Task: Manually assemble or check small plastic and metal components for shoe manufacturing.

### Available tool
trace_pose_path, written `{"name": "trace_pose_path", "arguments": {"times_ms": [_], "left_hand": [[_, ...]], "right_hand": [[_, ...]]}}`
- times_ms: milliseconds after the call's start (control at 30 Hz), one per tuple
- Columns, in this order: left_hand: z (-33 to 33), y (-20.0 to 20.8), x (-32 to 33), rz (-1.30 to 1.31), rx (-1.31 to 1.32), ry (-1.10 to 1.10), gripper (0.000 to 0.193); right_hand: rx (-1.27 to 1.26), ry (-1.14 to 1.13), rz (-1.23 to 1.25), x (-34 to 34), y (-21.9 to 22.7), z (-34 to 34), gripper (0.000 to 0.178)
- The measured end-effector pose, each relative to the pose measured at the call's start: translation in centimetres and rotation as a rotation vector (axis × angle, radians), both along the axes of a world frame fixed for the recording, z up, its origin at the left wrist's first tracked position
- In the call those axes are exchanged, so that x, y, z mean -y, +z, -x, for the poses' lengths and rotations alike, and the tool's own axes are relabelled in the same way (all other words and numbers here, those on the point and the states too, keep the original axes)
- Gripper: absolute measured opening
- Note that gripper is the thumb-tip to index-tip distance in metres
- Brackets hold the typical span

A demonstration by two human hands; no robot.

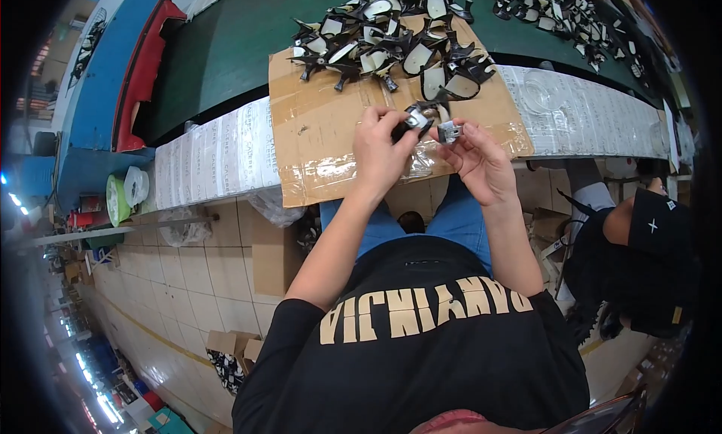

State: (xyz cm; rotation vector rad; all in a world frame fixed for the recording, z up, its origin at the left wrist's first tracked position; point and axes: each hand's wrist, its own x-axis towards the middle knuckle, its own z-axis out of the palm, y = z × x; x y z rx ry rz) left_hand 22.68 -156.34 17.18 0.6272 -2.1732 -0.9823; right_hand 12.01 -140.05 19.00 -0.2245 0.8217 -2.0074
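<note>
My left hand [380, 147] has its thumb and fingers closed on a black piece with a pale patch [416, 119], held just above the cardboard sheet [320, 137]. Close to its right, my right hand [485, 159] pinches a small silver metal piece, buckle-like in shape [450, 132], between thumb and fingers. A dark strap end shows between the hands, but I cannot tell which piece it belongs to. Beyond them lies a heap of black pieces with cream-coloured pads [376, 39], spread over the far part of the cardboard.
A dark green conveyor belt [226, 50] runs behind the cardboard. More black-and-cream pieces [560, 16] lie at its far right. A blue machine frame with a red panel [154, 73] stands at the left. Another person in dark clothing [632, 261] sits close on my right.
</note>
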Motion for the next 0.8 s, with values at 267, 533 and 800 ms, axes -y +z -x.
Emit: {"name": "trace_pose_path", "arguments": {"times_ms": [267, 533, 800], "left_hand": [[-7.1, 2.4, 0.4, -0.539, -0.209, -0.135, 0.037], [-8.8, 3.9, -1.6, -0.502, -0.28, -0.143, 0.057], [-8.8, 4.4, -1.8, -0.502, -0.296, -0.151, 0.055]], "right_hand": [[-0.494, -0.109, -0.151, 2.2, 3.0, -3.3, 0.024], [-1.478, -0.447, -0.213, 3.4, 5.2, -6.2, 0.029], [-1.36, -0.32, -0.209, 2.6, 5.2, -6.2, 0.027]]}}
